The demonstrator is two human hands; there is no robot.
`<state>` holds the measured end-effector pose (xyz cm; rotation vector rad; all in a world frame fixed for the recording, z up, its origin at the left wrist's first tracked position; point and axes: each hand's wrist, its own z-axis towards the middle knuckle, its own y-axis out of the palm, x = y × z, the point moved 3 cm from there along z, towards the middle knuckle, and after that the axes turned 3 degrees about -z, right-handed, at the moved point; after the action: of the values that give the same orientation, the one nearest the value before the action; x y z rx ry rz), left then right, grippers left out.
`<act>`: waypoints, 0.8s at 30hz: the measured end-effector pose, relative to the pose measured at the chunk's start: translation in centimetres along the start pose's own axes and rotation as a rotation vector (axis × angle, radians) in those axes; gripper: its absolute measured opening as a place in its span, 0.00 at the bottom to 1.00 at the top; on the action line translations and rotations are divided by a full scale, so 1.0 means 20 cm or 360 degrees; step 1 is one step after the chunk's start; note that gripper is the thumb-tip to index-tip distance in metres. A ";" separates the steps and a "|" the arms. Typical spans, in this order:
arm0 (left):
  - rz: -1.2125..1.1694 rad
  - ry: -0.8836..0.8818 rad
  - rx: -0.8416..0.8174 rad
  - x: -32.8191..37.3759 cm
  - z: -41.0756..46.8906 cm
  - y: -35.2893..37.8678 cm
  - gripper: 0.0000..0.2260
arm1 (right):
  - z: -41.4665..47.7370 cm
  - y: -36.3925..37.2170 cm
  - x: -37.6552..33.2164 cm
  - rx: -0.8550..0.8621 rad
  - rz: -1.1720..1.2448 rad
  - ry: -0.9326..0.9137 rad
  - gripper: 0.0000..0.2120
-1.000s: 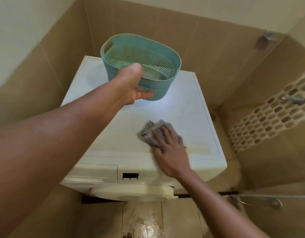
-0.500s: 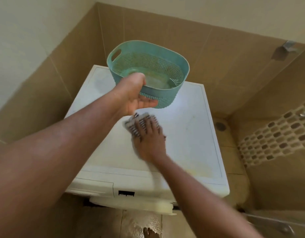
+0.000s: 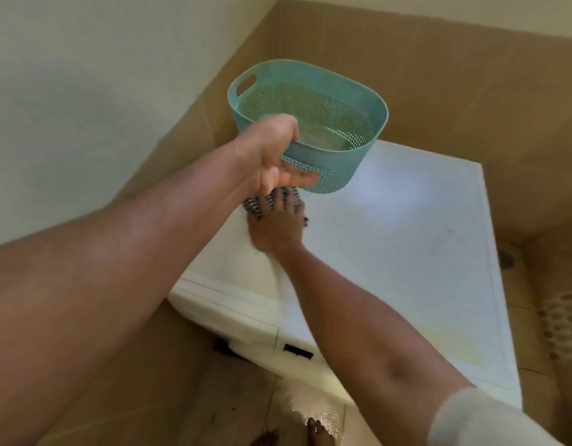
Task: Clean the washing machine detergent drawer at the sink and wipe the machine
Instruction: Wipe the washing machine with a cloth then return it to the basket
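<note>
Washing machine (image 3: 407, 239): white, standing in a corner of tan wall tiles (image 3: 439, 75). Its front faces the person and the flat top runs away from them toward the back wall.
Front panel (image 3: 233, 317): pale, at the near left under the top edge, with a small dark slot (image 3: 297, 350) beside it. Whether the detergent drawer sits here cannot be told.
Basket (image 3: 329, 177): teal perforated plastic, oval. Its long axis runs left to right, with a handle slot at the far left end. It is tilted, mouth up and toward the camera, over the back left part of the machine top. Whether its base touches the top cannot be told.
Basket contents: only a pale greenish bottom shows, and nothing in it can be made out.
Left hand (image 3: 271, 159): clenched on the near rim of the basket, thumb over the edge to the inside and fingers curled under the outer wall, taking its weight.
Cloth (image 3: 255, 207): dark-and-white check, bunched up on the left side of the machine top, just below the left hand and the basket's near wall.
Right hand (image 3: 275, 225): fingers spread and nearly straight, pressing flat on the cloth. Fingertips point to the back wall.
Sleeve (image 3: 471, 420): white, on the right upper arm at the bottom right.
Floor (image 3: 313, 412): wet, glistening tile in front of the machine, with bare toes (image 3: 317, 429) at the lower edge.
Drain (image 3: 505, 259): round, on the floor right of the machine.
</note>
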<state>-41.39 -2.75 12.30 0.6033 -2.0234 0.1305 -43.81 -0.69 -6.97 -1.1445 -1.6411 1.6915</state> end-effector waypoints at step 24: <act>-0.0100 -0.0082 0.0194 -0.22 -0.14 -0.34 0.12 | -0.66 0.12 -0.27 -0.0185 -0.0074 -0.0679 0.27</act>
<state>-34.33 -6.16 9.04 0.7527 -2.0546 0.2035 -29.55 1.46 -6.98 -0.8231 -2.0252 1.9267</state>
